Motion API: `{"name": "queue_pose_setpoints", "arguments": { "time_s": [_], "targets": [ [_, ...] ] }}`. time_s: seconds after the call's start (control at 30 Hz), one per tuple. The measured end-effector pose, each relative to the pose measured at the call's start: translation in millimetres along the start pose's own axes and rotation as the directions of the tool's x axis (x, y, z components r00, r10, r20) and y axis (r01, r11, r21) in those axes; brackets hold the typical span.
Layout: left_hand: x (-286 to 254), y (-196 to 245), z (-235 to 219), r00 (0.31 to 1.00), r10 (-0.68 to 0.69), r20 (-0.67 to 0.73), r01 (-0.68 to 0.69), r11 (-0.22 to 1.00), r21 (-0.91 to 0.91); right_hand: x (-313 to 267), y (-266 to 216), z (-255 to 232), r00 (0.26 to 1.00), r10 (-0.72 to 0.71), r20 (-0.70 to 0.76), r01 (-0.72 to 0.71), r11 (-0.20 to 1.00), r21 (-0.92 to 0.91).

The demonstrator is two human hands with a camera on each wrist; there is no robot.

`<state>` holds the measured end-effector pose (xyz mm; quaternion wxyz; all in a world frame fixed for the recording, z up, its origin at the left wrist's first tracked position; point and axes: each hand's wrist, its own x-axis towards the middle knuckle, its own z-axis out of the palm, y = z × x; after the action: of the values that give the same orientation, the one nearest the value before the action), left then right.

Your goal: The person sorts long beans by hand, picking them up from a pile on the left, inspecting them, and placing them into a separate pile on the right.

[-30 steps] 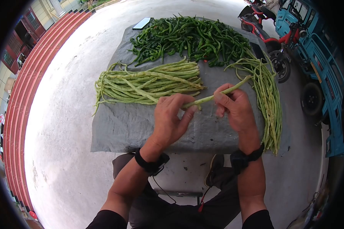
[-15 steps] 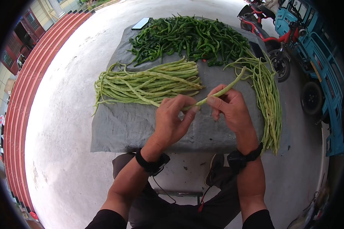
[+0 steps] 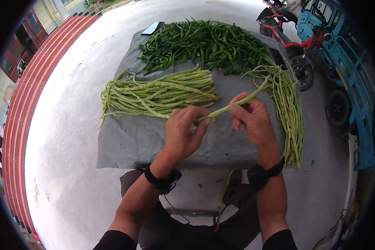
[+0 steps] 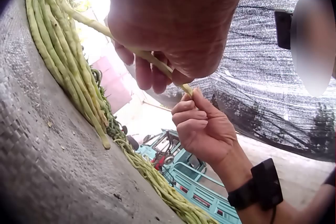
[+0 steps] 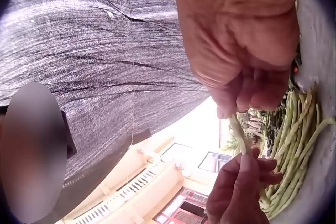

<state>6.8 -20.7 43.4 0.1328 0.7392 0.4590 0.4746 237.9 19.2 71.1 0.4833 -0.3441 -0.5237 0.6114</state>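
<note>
The left hand and right hand, both nearly closed, pinch one long bean. Its right end tips farther away than before, but it's still being worked on.

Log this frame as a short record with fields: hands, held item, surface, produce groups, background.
left hand: left hand pinches the bean
right hand: right hand pinches the same bean nearer its free tip
held item: one long green bean, stretched between the hands
surface: grey sheet
produce left: bean bundle lying crosswise
produce right: bean bundle running lengthwise
produce far side: heap of green peppers
background: blue vehicle, right
</note>
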Motion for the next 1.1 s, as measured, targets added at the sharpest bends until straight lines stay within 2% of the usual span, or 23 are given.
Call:
{"name": "queue_pose_setpoints", "arguments": {
  "time_s": [0.17,0.27,0.37,0.57,0.9,1.1],
  "targets": [
    [0,-2,3,0.999,0.037,-0.024,-0.037,0.999,-0.029,-2,-3,1,1.000,0.012,0.010,-0.011,0.999,-0.051],
    [0,4,5,0.999,0.012,-0.030,-0.014,0.997,-0.081,-2,-1,5,1.000,0.011,0.020,-0.010,0.998,-0.066],
    [-2,3,3,0.998,-0.047,0.038,0.050,0.996,-0.074,-1,1,7,0.999,0.006,0.035,-0.003,0.997,-0.074],
    [-3,4,3,0.996,-0.077,0.043,0.081,0.993,-0.091,-1,3,7,0.999,-0.016,0.031,0.020,0.994,-0.110],
    [-3,4,4,0.995,-0.090,0.047,0.093,0.994,-0.063,-1,6,8,0.998,-0.056,0.020,0.058,0.988,-0.145],
    [-3,4,2,0.995,-0.083,0.061,0.087,0.994,-0.066,-3,4,11,0.999,-0.038,-0.019,0.034,0.982,-0.186]
  ]
}}
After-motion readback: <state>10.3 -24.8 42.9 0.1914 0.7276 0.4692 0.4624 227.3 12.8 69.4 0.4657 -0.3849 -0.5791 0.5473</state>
